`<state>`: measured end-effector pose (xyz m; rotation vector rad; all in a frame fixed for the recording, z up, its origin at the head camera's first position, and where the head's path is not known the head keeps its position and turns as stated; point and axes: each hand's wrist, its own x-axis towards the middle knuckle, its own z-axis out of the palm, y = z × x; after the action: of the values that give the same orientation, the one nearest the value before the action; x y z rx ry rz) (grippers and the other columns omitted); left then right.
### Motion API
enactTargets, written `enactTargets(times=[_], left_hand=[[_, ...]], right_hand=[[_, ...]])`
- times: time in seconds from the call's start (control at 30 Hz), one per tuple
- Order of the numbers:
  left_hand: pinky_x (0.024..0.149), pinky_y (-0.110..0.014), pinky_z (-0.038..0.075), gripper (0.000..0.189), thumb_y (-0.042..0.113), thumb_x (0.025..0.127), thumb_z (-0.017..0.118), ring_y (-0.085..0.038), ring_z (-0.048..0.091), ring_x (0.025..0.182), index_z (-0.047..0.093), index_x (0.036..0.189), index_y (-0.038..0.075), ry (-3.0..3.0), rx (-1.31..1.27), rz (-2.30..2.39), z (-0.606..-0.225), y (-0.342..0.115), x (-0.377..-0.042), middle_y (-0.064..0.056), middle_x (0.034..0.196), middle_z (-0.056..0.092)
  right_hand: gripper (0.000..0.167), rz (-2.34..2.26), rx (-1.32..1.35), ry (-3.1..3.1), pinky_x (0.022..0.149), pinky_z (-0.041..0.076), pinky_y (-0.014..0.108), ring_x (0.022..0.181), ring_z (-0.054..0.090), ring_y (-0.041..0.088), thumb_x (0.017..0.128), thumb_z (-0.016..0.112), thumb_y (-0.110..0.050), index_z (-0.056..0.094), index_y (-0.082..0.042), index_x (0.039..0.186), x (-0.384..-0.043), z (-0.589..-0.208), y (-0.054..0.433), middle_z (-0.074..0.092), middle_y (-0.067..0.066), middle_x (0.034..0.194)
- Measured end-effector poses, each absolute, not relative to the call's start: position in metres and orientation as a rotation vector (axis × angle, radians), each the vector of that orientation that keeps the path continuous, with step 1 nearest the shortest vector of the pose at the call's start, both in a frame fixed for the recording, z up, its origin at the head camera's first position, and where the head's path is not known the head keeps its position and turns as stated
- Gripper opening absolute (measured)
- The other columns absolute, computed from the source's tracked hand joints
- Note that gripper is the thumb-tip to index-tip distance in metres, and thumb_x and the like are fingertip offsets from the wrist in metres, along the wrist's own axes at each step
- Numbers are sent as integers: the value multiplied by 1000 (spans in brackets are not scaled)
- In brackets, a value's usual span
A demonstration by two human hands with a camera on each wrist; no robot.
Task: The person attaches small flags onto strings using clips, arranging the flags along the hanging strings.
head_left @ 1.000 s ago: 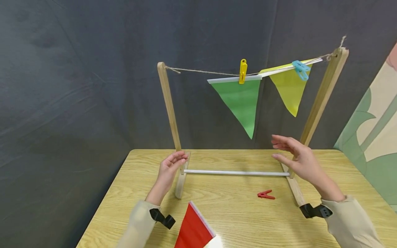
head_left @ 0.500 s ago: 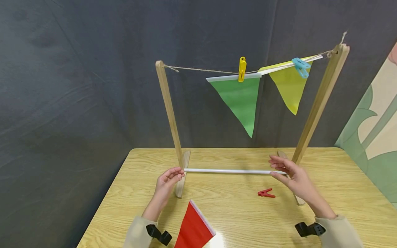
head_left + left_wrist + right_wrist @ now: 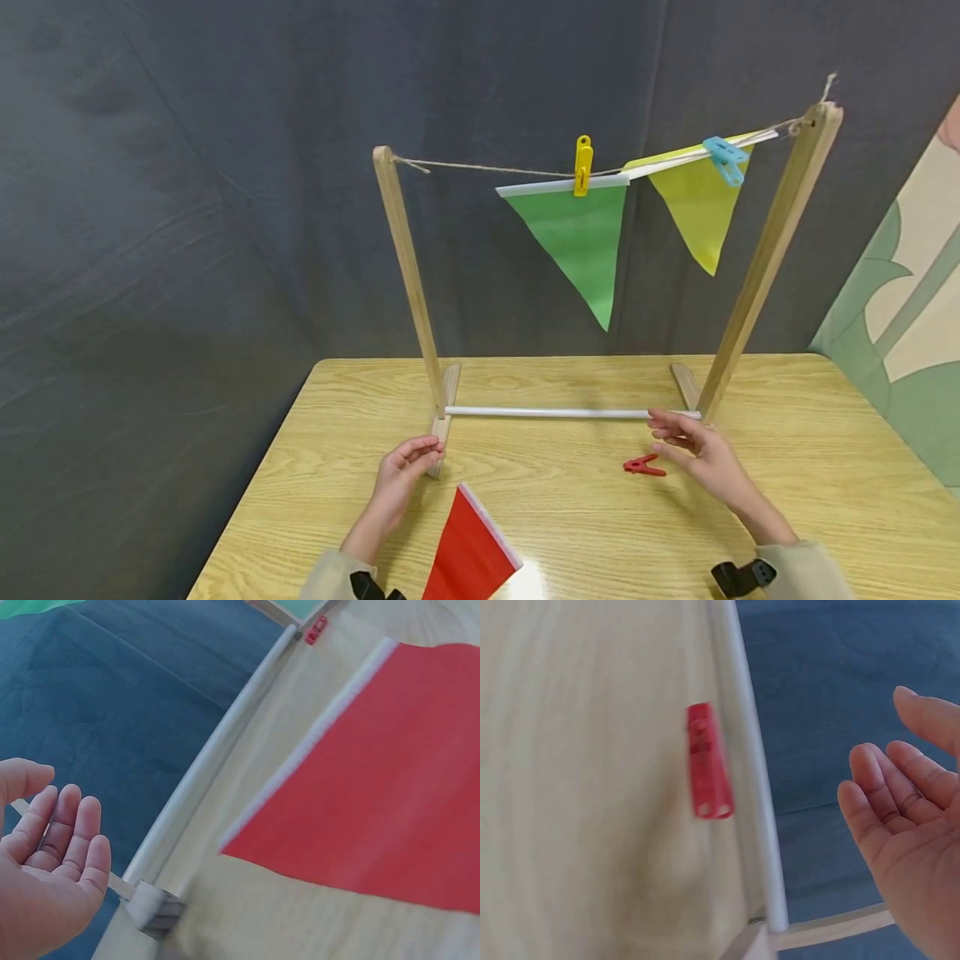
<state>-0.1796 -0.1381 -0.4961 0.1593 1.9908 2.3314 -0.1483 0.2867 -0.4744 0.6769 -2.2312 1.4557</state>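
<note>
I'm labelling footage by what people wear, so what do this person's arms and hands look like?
The left hand and right hand are bare, with no gloves or rings showing. The left sleeve and right sleeve are pale beige. A small, blocky black device sits at each wrist. I see no cables.

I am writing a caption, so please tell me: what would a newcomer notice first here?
Probably the green flag and yellow flag, hanging from a string between two posts. Then the red flag, lying on the table at the head view's bottom edge, and a red clip farther right.
</note>
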Motion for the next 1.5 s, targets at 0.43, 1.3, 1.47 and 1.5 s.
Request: enactTargets(times=[0.43,1.3,1.47,1.5], left_hand=[[82,-30,52,33,-4,84,63,-10,63,90,53,110,-21,2064,207,2216,-511,-139,-173,-11,99,66],[82,-31,49,29,-3,82,66,-35,59,99,59,111,-5,2465,669,1668,-520,-133,-172,-19,105,64],[82,-35,50,31,-4,81,67,-32,60,96,59,111,-5,2580,797,1474,-518,-132,-173,-16,104,64],[81,-35,50,32,-4,81,67,-31,60,96,59,111,-5,2596,822,1443,-517,-132,-173,-15,104,64]], right_hand=[[40,1478,573,-2364,74,48,13,90,59,4,80,65,12,50,20,117,-144,-501,295,60,-12,103],[47,1474,608,-2493,80,46,13,98,56,-1,78,70,4,50,19,118,-149,-517,305,58,30,109],[47,1518,652,-2489,82,44,10,100,56,-1,78,70,5,49,19,118,-150,-518,305,58,29,110],[47,1523,653,-2492,82,44,10,100,56,-2,78,70,5,49,19,118,-150,-518,305,57,31,110]])
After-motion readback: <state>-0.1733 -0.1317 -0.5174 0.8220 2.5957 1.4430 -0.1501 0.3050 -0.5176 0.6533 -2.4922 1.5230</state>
